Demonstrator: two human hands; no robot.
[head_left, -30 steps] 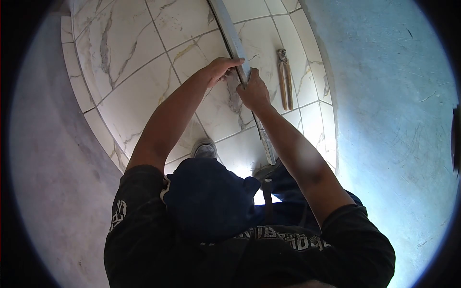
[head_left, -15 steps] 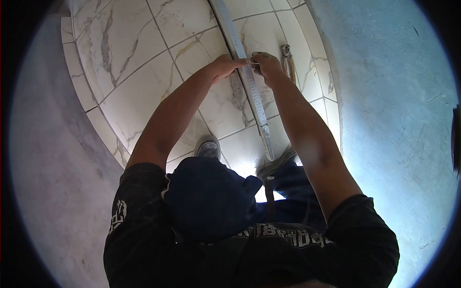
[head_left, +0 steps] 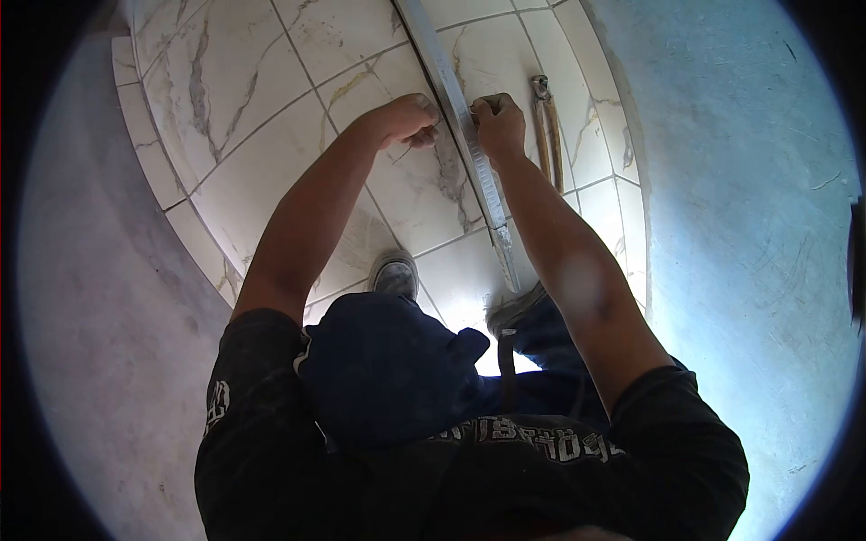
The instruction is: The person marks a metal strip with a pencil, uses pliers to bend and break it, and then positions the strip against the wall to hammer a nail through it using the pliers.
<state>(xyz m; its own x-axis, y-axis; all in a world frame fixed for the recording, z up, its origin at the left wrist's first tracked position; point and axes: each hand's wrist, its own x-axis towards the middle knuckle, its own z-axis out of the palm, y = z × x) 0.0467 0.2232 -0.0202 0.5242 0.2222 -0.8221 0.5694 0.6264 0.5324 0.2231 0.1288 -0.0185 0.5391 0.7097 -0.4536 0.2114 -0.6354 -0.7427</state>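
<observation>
A long, narrow metal bar (head_left: 469, 149) with a worn, pale-spotted face runs from the top of the view down towards my feet. My left hand (head_left: 410, 120) is just left of it, apart from the bar, fingers curled in. A thin wire-like strand (head_left: 400, 156) shows below those fingers. My right hand (head_left: 499, 124) is closed in a pinch at the bar's right edge; the small thing at its fingertips is too small to make out. Just right of that hand lies a pair of pincers (head_left: 548, 131), with a dark metal head and long brownish handles.
White marble-patterned tiles (head_left: 262, 153) with grey joints form a surface with a curved border. Bluish plastered surface (head_left: 740, 180) extends on the right, greyish surface (head_left: 99, 270) on the left. My left shoe (head_left: 394, 275) and right shoe (head_left: 514, 311) flank the bar's near end.
My hands have moved apart: the left drew back left, off the bar, and its fingers curled. The right stays by the bar's right edge, turned slightly. The pincers' handles show more fully.
</observation>
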